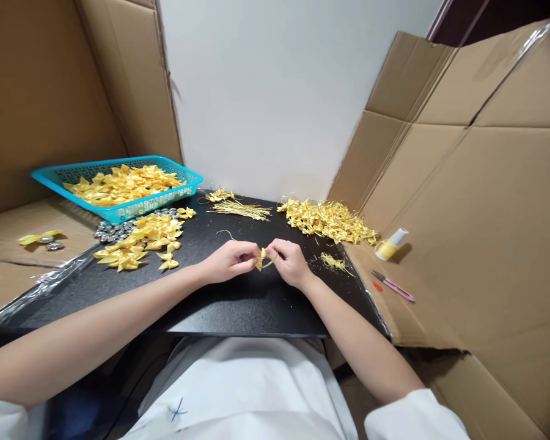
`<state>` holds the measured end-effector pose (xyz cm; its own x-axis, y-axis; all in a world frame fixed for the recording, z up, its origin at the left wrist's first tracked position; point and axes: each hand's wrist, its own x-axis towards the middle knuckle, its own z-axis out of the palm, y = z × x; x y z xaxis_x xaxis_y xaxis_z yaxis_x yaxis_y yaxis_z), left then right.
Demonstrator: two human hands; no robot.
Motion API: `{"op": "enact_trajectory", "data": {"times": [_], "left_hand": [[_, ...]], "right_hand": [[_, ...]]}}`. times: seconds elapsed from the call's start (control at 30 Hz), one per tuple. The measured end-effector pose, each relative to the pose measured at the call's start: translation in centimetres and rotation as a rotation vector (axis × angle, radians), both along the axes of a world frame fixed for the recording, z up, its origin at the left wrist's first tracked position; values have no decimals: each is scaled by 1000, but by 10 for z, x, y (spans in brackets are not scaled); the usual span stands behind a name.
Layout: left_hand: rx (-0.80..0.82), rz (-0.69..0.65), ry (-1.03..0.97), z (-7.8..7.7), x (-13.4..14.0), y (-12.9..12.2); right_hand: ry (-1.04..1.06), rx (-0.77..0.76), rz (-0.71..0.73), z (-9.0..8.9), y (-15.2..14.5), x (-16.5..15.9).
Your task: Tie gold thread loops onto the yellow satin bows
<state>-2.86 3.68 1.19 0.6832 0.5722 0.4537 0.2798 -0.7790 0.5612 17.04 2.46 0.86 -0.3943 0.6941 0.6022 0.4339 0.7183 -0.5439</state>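
Note:
Over the middle of the black table (256, 299), my left hand (231, 260) pinches a small yellow ribbon bow (261, 260) between thumb and fingers. My right hand (289, 261) is closed beside it, its fingertips on a thin gold cord (270, 263) that curves out from the bow. A loose end of cord sticks up behind the left hand. Just beyond the hands lies a bundle of straight gold cords (241, 210). To the left, loose yellow bows (158, 231) are heaped near shiny silver pieces (114, 232).
A turquoise basket (114, 212) of yellow bows stands at the back left. At the back right is a pile of corded bows (327, 221). Cord scraps (335, 263), a white-capped bottle (392, 244) and pink-handled thread snips (394, 286) lie rightward. Cardboard walls (476, 201) flank the table.

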Motion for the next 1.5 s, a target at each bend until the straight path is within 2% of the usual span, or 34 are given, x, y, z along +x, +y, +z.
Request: {"op": "enact_trajectory", "data": {"times": [0.2, 0.3, 0.37, 0.43, 0.53, 0.67, 0.7, 0.77, 0.93, 1.03, 1.13, 1.2, 1.3, 1.37, 1.5], "left_hand": [[-122, 20, -40, 1, 0, -2], [-326, 14, -182, 0, 1, 0], [-486, 4, -299, -3, 2, 2], [-609, -5, -394, -6, 3, 3], [-739, -35, -503, -6, 7, -1], [-809, -61, -575, 1, 12, -12], [-809, -65, -579, 3, 13, -14], [-808, -72, -572, 4, 14, -16], [-814, -90, -481, -2, 10, -14], [-787, -128, -427, -2, 8, -16], [-756, -174, -414, 3, 8, -24], [-738, -209, -381, 7, 9, -30], [-694, -238, -301, 10, 10, -35], [-678, -225, -265, 10, 11, -36], [-710, -170, -236, 7, 13, -35]], "right_hand": [[55, 3, -57, 5, -3, 3], [60, 20, -92, 13, -2, 5], [4, 8, -170, 19, -3, 16], [-110, -35, -296, 25, -8, 42], [-277, -90, -593, 22, -34, 106], [-515, -36, -1116, 0, -85, 197], [-564, -54, -1187, -7, -96, 214], [-653, -96, -1235, -22, -111, 237], [-617, -127, -1216, -44, -117, 260], [-606, -114, -1168, -47, -110, 266], [-618, -145, -1192, -47, -102, 268], [-533, -191, -1235, -44, -97, 266], [-256, -236, -1248, -34, -95, 256], [-19, -241, -1132, -23, -97, 239], [491, -372, -654, -4, -106, 170]]}}
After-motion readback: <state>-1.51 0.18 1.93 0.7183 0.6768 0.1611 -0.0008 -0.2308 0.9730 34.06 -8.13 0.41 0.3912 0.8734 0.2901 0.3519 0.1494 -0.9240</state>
